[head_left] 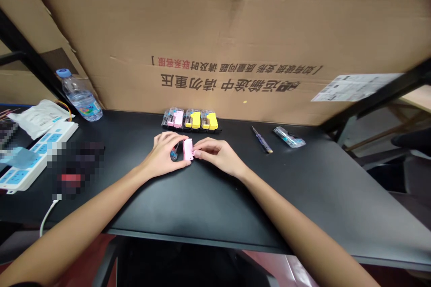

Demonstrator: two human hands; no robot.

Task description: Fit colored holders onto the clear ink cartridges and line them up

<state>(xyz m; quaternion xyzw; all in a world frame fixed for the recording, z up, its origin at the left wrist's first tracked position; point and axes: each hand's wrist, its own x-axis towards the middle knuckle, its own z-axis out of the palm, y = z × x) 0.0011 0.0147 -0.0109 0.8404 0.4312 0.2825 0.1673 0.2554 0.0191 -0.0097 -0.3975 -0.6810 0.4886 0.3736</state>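
Between the thumb and fingers of my left hand (166, 153) is a small pink plastic part (188, 150), held upright above the black table. My right hand (218, 156) pinches a little pink piece (196, 154) at the right side of that part. A small dark and blue item (174, 154) shows beneath my left palm, partly hidden. Behind my hands stands a row of small clear-and-coloured devices, with a pink one (175, 118) at the left and two yellow ones (193, 119) beside it.
A screwdriver (261, 140) and a clear plastic packet (288, 137) lie to the right. At the left are a water bottle (81, 97), a white power strip (40, 154) and a white bag (38, 117). Cardboard (215, 31) rises behind the table (202, 206).
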